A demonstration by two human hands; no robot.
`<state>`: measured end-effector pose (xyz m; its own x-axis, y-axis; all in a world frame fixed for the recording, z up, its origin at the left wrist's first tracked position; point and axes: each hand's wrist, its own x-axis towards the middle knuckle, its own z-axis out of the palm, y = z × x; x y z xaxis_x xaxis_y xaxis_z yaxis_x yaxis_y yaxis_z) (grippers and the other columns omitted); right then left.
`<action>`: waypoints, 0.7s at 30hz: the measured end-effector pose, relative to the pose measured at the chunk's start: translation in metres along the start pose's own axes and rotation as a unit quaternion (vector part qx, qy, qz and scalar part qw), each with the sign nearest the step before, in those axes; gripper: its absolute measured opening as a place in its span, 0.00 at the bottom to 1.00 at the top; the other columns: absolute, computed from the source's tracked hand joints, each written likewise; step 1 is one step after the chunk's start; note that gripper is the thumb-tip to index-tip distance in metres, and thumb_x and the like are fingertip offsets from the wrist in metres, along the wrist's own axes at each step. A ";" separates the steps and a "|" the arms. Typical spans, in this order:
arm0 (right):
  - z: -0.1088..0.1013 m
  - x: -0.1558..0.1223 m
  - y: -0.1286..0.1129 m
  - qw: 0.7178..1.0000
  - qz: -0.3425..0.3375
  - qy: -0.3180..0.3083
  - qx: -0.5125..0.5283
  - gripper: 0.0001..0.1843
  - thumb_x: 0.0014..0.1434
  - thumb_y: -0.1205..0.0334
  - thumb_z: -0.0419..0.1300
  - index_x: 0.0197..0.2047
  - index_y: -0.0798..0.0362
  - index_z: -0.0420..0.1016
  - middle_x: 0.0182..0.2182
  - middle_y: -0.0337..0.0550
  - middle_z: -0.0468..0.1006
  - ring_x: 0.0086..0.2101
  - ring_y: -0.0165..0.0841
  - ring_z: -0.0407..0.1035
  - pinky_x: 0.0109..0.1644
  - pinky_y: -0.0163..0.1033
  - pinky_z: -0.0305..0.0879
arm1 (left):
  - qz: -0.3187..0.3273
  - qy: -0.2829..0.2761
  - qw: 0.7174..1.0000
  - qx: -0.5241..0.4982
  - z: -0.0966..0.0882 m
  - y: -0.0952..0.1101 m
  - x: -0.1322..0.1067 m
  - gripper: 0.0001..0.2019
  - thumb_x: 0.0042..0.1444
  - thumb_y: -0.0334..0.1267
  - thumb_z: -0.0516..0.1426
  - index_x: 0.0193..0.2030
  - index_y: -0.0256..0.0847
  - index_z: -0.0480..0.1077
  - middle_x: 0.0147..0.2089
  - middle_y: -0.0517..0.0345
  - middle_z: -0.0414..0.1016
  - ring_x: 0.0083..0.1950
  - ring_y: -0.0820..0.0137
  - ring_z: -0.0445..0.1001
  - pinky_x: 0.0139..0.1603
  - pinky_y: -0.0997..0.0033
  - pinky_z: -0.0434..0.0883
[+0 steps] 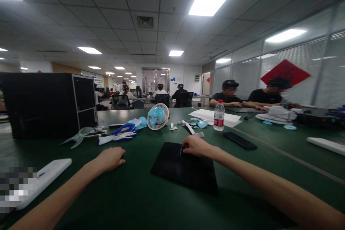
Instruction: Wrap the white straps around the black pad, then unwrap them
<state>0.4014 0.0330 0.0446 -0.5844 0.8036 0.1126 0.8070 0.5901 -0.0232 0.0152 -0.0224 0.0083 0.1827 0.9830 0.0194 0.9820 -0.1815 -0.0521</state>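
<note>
Two hands on green tabletop (129,201). Right hand (198,146) closed, knuckles up, on far edge of black mat (185,170); whether fingers pinch anything unclear. Mat stretches from that hand toward body. Left hand (111,158) loosely curled, empty, apart to mat's left.

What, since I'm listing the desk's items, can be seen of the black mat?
The black mat is a thin, matte, four-cornered sheet, perhaps rubber or fabric. It lies flat on the green table, turned slightly askew. The right hand rests on its far edge with fingers curled; whether they pinch anything is unclear. The left hand lies on the table, apart from the mat.
</note>
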 end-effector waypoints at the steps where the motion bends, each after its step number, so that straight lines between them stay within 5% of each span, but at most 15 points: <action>1: 0.004 0.006 -0.005 1.000 -0.011 -0.005 -0.001 0.14 0.53 0.57 0.59 0.40 0.53 0.80 0.34 0.44 0.80 0.33 0.33 0.72 0.33 0.32 0.61 | 0.000 0.006 1.000 0.000 -0.001 0.002 0.000 0.16 0.54 0.47 0.53 0.45 0.43 0.72 0.47 0.49 0.74 0.47 0.60 0.73 0.44 0.64 0.70; 9: 0.024 0.045 -0.050 0.996 -0.088 0.015 -0.021 0.14 0.55 0.57 0.59 0.43 0.52 0.79 0.39 0.46 0.80 0.39 0.37 0.73 0.39 0.34 0.64 | 0.055 0.091 0.989 -0.105 -0.001 0.026 0.006 0.28 0.57 0.57 0.48 0.56 0.41 0.67 0.57 0.48 0.68 0.56 0.59 0.68 0.55 0.60 0.66; 14: 0.030 0.054 -0.068 0.991 -0.134 0.028 -0.008 0.15 0.56 0.56 0.59 0.44 0.52 0.79 0.39 0.46 0.79 0.39 0.36 0.72 0.39 0.34 0.63 | 0.069 0.063 0.979 -0.179 0.009 0.037 0.007 0.36 0.53 0.63 0.50 0.63 0.41 0.60 0.67 0.47 0.58 0.66 0.56 0.58 0.65 0.56 0.56; 18: 0.032 0.059 -0.063 0.986 -0.155 0.062 0.029 0.19 0.61 0.50 0.54 0.44 0.53 0.78 0.39 0.46 0.79 0.40 0.36 0.72 0.41 0.35 0.62 | 0.076 0.023 0.974 -0.210 0.010 0.042 0.004 0.37 0.52 0.63 0.51 0.63 0.41 0.60 0.66 0.48 0.60 0.65 0.56 0.59 0.65 0.58 0.57; 21: 0.030 0.067 -0.038 0.990 -0.093 0.108 0.015 0.21 0.61 0.48 0.52 0.44 0.55 0.77 0.41 0.49 0.78 0.41 0.37 0.71 0.42 0.36 0.62 | 0.078 0.017 0.971 -0.224 0.008 0.043 0.002 0.37 0.51 0.63 0.52 0.62 0.43 0.61 0.65 0.49 0.61 0.64 0.56 0.61 0.64 0.58 0.58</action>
<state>0.3284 0.0666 0.0230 -0.6881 0.6477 0.3273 0.6824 0.7309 -0.0116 0.0573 -0.0278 -0.0016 0.3248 0.9424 0.0797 0.8628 -0.3298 0.3831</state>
